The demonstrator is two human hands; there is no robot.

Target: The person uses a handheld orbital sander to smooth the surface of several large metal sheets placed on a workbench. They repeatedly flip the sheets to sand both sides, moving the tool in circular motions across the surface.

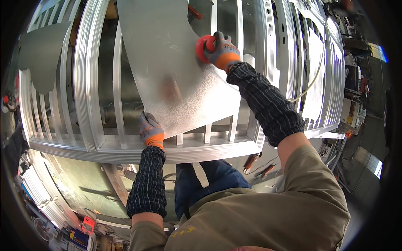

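Observation:
A large galvanised metal sheet (167, 62) with a curved right edge lies on an aluminium frame (92, 83) of parallel bars. My left hand (150, 129), in a grey and orange glove, presses on the sheet's near left corner. My right hand (224, 50), gloved the same way, grips a round red tool (204, 48) at the sheet's curved right edge. Both forearms wear dark checked sleeve covers.
Another grey curved sheet (42, 54) rests at the far left of the frame. A white cable (312, 79) hangs across the bars on the right. Hand tools with orange handles (261, 165) lie below the frame's near edge. Cluttered shelves (356, 75) stand at right, boxes at lower left.

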